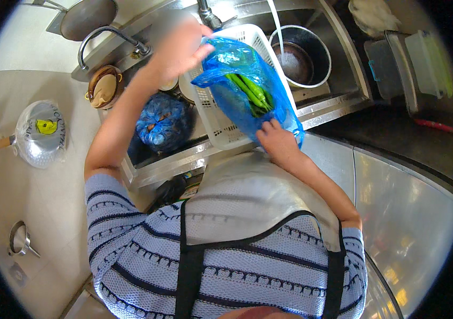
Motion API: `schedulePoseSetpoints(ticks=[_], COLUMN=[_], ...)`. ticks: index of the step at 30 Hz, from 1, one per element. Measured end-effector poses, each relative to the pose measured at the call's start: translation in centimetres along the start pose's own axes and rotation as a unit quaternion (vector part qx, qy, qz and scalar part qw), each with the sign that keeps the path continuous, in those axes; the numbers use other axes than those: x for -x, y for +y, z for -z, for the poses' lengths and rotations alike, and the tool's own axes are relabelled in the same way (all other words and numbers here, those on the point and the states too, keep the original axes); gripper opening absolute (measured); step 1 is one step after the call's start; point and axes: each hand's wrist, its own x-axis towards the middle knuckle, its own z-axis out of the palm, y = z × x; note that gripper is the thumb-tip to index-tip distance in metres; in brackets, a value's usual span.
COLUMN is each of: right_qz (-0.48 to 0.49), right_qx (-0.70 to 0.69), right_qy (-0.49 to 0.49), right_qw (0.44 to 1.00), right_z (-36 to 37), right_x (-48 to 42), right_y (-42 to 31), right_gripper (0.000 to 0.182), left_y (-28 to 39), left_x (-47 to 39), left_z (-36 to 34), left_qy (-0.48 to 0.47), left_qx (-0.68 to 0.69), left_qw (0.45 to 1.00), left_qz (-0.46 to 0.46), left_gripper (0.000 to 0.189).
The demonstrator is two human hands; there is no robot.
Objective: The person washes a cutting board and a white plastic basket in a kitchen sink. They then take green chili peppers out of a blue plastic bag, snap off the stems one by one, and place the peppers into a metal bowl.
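A thin blue plastic bag point(226, 95) lies open in a white perforated plastic basket point(226, 137) at the sink. Long green chili peppers point(252, 91) show through its mouth. My right hand point(277, 137) has its fingers curled on the bag's near edge. At the bag's far left edge is my left hand point(180, 50), fingertips against or just beside the plastic; a blur covers part of this hand, so its grip is unclear. A knotted blue bag point(162, 121) with dark contents sits left of the basket.
Water runs into a metal pot point(322, 60) in the right sink basin. A curved faucet point(108, 30) rises behind the left basin. On the left wall hang a plastic-wrapped pan point(41, 131) and a small strainer point(20, 239). Plastic containers point(421, 63) stand at the right.
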Motion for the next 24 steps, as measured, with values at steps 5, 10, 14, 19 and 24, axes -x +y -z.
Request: schedulePoseSetpoints(ticks=[5, 10, 14, 19, 24], right_qz=[0.18, 0.047, -0.013, 0.013, 0.022], right_qx=[-0.04, -0.241, -0.212, -0.153, -0.346], right_qy=[0.061, 0.133, 0.154, 0.23, 0.278], right_qw=[0.981, 0.96, 0.965, 0.961, 0.896], right_z=[-0.3, -2.5, -3.2, 0.7, -0.1], right_x=[0.4, 3.0, 3.5, 3.1, -1.4], right_y=[2.9, 7.1, 8.1, 6.7, 6.7], right_gripper=[0.018, 0.025, 0.02, 0.016, 0.016], left_y=[8.5, 4.6, 5.5, 10.3, 6.3], left_x=[2.0, 5.6, 5.9, 0.9, -1.0], left_z=[-8.8, -10.3, -9.3, -10.1, -18.0], left_qy=[-0.141, -0.377, -0.425, -0.213, -0.162], left_qx=[0.167, -0.131, -0.219, -0.076, -0.148], left_qw=[0.969, 0.914, 0.878, 0.973, 0.97], left_qz=[-0.114, 0.068, 0.019, -0.035, -0.104], left_gripper=[0.011, 0.012, 0.012, 0.014, 0.015])
